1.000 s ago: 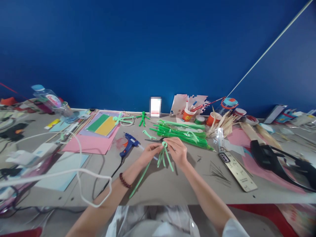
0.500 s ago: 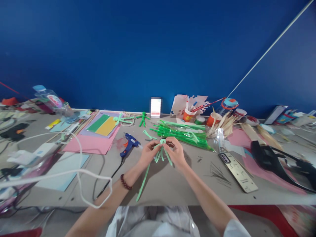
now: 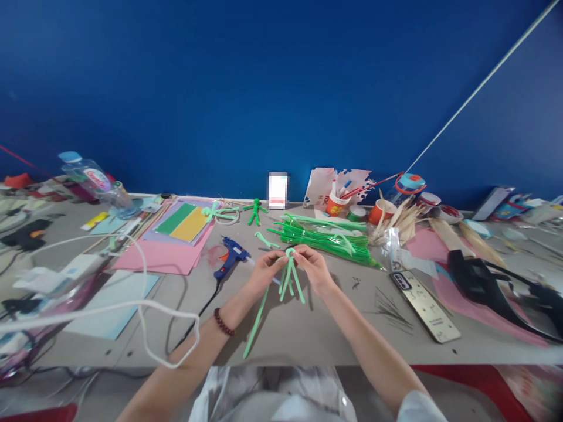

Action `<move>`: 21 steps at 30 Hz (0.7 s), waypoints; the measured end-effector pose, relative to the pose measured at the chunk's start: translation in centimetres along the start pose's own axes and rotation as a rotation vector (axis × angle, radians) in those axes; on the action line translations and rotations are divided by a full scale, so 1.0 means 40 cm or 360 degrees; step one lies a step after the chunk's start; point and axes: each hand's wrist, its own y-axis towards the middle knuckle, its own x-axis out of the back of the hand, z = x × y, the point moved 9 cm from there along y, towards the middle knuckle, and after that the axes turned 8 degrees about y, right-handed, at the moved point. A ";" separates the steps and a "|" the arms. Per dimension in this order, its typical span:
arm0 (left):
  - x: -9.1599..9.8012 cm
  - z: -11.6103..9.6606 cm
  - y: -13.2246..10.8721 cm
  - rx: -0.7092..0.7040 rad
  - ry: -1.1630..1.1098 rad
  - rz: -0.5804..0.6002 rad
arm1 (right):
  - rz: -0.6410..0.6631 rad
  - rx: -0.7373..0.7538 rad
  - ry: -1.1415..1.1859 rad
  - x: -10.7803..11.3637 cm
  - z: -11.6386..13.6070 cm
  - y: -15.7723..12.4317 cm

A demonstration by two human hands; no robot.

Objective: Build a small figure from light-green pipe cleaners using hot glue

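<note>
Over the table (image 3: pixel 303 337), nearly closed hands (image 3: pixel 267 274) pinch green stems (image 3: pixel 298 282).

A pale green, fuzzy-stemmed piece (image 3: pixel 287 275) is held mid-scene, its small ring (image 3: pixel 290 252) at the far end. Several thin strands (image 3: pixel 299 286) fan out nearward below; a longer strand (image 3: pixel 255 328) slants near-left, almost straight, its upper end hidden.

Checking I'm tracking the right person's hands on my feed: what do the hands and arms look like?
The left hand and right hand are both ungloved. A dark reddish-brown beaded bracelet circles the left wrist; nothing is worn at the right. A pale sleeve shows near the right elbow. Rings are too small to tell.
</note>
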 end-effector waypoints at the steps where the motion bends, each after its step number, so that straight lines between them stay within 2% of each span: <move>1: 0.000 0.004 0.000 0.0001 -0.0010 0.0006 | 0.0010 0.0031 -0.0017 -0.001 0.005 -0.001; 7: -0.005 0.017 -0.001 0.0032 -0.0085 0.0042 | 0.0031 0.0101 -0.0034 -0.003 0.015 -0.002; 14: -0.018 0.032 -0.006 0.0198 -0.0202 0.0096 | 0.0082 -0.0111 0.0105 -0.009 -0.023 -0.005; 17: -0.015 0.035 -0.005 0.0222 -0.0232 0.0078 | 0.0046 -0.0162 0.0140 -0.006 -0.028 -0.006; 21: -0.010 0.036 -0.002 0.0215 -0.0267 0.0050 | -0.0044 -0.0093 0.0141 0.008 -0.018 -0.004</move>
